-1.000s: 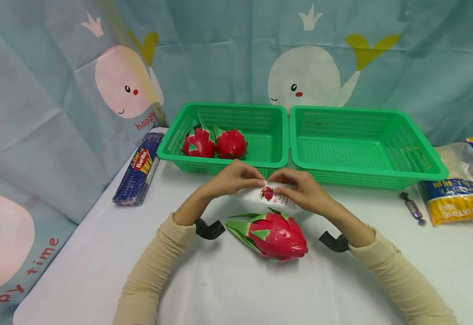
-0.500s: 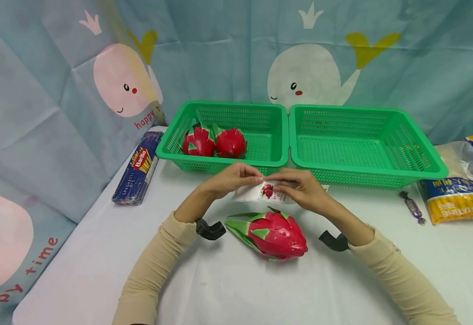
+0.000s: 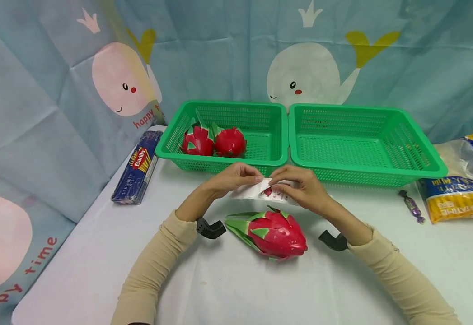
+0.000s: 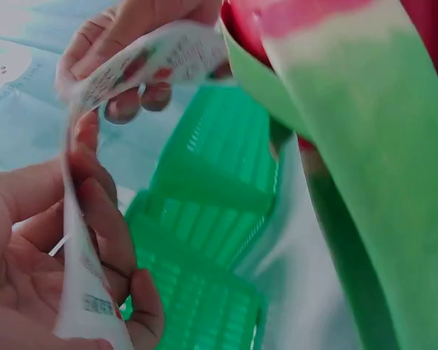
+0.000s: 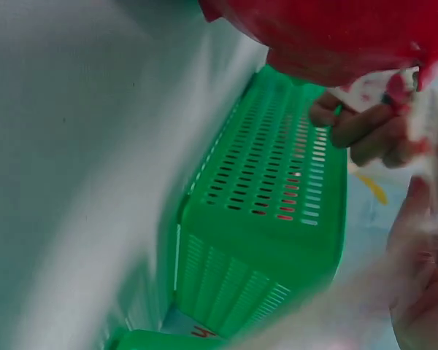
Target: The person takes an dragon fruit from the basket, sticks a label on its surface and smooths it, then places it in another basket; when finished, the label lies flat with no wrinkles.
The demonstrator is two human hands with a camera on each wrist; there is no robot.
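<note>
Behind the fruit (image 3: 280, 235), our left hand (image 3: 232, 178) and right hand (image 3: 308, 187) both pinch the paper strip (image 3: 247, 192); we think an uneven pull could tear it

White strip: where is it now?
Head view: the strip is just right of centre, in both hands, between the nearest dragon fruit and the green baskets.

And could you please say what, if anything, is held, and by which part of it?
A white printed strip, pinched near its upper edge by the left hand and right hand.
</note>
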